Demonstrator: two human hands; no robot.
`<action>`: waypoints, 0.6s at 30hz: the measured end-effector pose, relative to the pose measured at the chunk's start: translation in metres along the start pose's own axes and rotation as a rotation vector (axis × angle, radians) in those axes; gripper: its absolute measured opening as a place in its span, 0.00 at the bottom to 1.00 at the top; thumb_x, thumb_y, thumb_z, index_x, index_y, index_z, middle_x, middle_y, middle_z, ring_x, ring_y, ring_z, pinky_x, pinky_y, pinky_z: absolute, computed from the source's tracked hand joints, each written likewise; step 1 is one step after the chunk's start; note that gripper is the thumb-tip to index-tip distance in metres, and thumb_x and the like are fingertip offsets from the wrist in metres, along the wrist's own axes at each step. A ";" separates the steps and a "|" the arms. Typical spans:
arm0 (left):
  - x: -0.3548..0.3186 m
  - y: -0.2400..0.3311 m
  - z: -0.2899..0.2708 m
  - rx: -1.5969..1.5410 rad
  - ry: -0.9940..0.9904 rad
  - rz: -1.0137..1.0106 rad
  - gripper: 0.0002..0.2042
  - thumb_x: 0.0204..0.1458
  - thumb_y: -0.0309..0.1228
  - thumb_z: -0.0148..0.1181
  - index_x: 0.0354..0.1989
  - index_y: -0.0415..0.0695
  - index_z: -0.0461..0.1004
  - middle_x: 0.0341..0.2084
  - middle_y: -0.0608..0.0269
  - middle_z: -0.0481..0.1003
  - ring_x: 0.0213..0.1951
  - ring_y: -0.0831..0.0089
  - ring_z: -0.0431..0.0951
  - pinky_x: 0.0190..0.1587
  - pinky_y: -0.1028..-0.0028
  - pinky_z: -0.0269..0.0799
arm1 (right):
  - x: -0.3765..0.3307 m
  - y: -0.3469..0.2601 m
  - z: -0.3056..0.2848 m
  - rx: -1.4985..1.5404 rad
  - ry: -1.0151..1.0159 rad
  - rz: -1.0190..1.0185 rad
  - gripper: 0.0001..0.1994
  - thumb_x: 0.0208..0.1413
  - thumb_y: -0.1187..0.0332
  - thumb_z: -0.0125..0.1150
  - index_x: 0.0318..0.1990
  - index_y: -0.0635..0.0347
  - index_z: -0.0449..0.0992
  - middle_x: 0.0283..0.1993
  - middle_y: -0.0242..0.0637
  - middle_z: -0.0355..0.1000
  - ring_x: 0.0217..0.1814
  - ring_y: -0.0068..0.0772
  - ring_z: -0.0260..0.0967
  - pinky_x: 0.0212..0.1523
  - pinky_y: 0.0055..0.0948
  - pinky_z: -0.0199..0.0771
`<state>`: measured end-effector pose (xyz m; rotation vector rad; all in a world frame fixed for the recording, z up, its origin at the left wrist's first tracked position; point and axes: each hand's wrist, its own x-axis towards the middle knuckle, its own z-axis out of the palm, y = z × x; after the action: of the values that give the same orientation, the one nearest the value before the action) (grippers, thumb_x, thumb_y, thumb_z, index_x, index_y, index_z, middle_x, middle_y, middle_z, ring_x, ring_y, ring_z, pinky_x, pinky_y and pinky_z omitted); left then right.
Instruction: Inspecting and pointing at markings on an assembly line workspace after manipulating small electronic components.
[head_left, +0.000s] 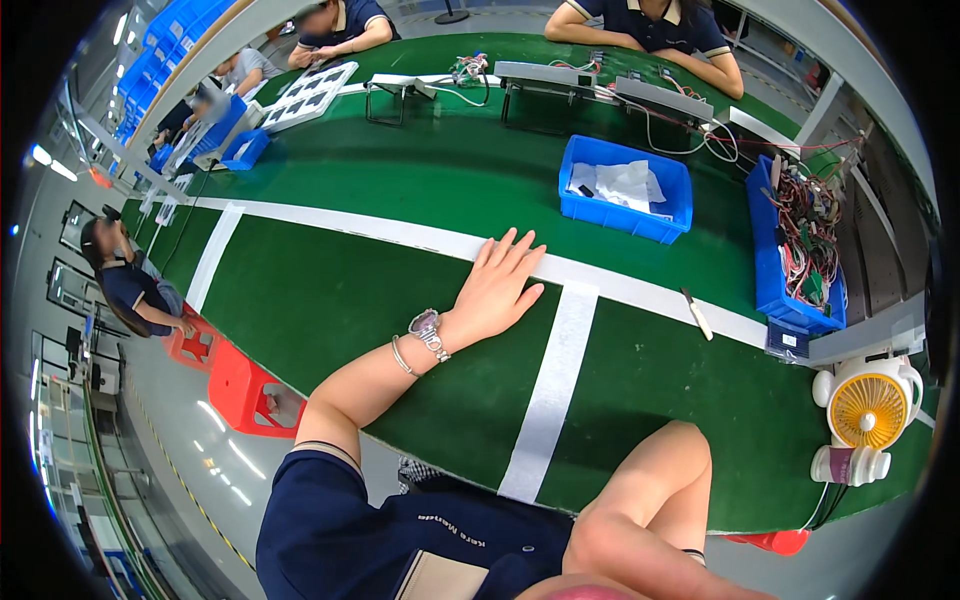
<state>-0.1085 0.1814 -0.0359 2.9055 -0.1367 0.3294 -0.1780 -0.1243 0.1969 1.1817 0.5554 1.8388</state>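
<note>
My left hand (500,285) lies palm down on the green tabletop, fingers stretched out across a white tape strip (400,237). It holds nothing. A watch (427,330) and a bangle (402,356) circle that wrist. My right arm (650,480) is bent, with its elbow on the table and the forearm folded back toward me. My right hand (655,560) shows only in part at the lower edge, and its fingers are hidden. Right of my left hand, a small white-handled tool (698,314) rests by the tape.
Ahead stands a blue bin (627,222) with white packets; a second blue bin (768,250) at right holds bundled wires. A yellow-and-white fan (868,410) and a white bottle (850,465) sit at the right. Panels on stands (545,76) line the back, where other people sit.
</note>
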 end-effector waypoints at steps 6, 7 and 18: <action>-0.001 -0.003 -0.002 0.017 -0.006 0.000 0.28 0.67 0.42 0.52 0.72 0.40 0.61 0.74 0.47 0.56 0.76 0.47 0.51 0.76 0.48 0.44 | 0.004 0.008 0.015 -0.165 -0.015 -0.190 0.11 0.70 0.56 0.50 0.50 0.50 0.69 0.44 0.41 0.62 0.43 0.41 0.59 0.45 0.39 0.63; -0.001 -0.004 -0.003 0.015 -0.003 0.003 0.28 0.67 0.42 0.52 0.72 0.41 0.61 0.74 0.47 0.56 0.76 0.47 0.51 0.76 0.48 0.44 | 0.005 0.010 0.016 -0.176 -0.007 -0.212 0.11 0.70 0.56 0.50 0.50 0.50 0.69 0.43 0.41 0.62 0.42 0.41 0.59 0.44 0.39 0.63; 0.001 -0.004 -0.003 -0.002 -0.003 0.022 0.28 0.66 0.41 0.53 0.72 0.42 0.61 0.74 0.48 0.56 0.76 0.48 0.50 0.76 0.49 0.43 | 0.004 0.022 0.026 -0.169 -0.010 -0.389 0.10 0.70 0.56 0.51 0.46 0.49 0.71 0.37 0.40 0.62 0.36 0.39 0.60 0.39 0.37 0.63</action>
<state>-0.1081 0.1863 -0.0336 2.9047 -0.1692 0.3280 -0.1648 -0.1346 0.2268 0.8974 0.5672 1.5137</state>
